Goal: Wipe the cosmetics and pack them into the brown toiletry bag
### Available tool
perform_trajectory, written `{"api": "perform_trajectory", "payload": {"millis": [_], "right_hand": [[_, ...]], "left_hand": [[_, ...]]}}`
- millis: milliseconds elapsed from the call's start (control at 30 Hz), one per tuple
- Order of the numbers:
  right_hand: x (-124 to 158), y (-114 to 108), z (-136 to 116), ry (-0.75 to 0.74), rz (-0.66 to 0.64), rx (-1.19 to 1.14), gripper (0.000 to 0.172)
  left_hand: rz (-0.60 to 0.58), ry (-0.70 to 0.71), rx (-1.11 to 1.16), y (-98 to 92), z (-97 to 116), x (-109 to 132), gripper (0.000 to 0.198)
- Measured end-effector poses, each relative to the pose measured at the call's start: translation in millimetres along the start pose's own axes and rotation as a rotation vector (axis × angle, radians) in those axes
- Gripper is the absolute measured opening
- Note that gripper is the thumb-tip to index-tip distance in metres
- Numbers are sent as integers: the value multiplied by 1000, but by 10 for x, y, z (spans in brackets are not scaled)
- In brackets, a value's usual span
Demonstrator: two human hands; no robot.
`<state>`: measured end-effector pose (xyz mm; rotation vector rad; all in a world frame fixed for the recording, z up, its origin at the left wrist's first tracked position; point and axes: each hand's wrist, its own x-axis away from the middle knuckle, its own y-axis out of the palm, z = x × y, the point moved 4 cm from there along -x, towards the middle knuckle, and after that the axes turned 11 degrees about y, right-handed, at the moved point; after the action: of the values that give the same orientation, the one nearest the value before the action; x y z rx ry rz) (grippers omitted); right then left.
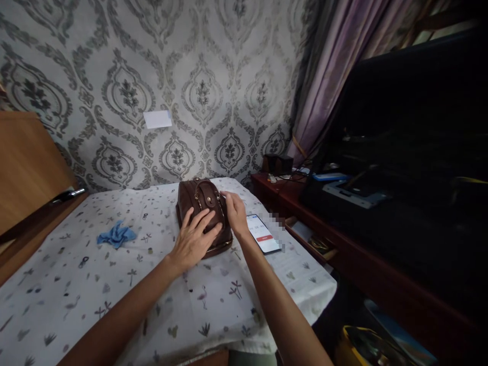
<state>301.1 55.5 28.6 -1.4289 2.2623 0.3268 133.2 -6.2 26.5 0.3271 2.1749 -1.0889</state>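
A brown leather handbag with a short handle and gold-coloured metal fittings rests on the patterned cloth. My left hand lies on the bag's near face, its fingers spread and pressing on the leather. At the bag's right edge, my right hand has thumb and fingers pinched together. A small shiny bit shows at those fingertips, too small to name. Just right of that hand a phone lies face up with its screen lit. Off to the left is a crumpled blue cloth.
The bag stands on a table covered by a white printed cloth. To the right, a dark red desk has an open drawer and a large black screen. A wooden panel borders the left. Behind is a papered wall.
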Motion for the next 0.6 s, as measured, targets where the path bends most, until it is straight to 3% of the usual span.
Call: {"api": "perform_trajectory", "payload": {"millis": [100,200,467,600], "right_hand": [[-213,99,-16,53,-119,-30,35],[-299,148,-10,81,-131,-59,27],[-166,98,-4,128,-104,-296,26],[-115,87,-4,150,-110,-300,30]], "left_hand": [[37,8,37,10,-19,-4,28],[46,15,59,14,-14,-6,28],[97,24,-4,67,7,28,28],[108,21,-1,101,16,45,29]]}}
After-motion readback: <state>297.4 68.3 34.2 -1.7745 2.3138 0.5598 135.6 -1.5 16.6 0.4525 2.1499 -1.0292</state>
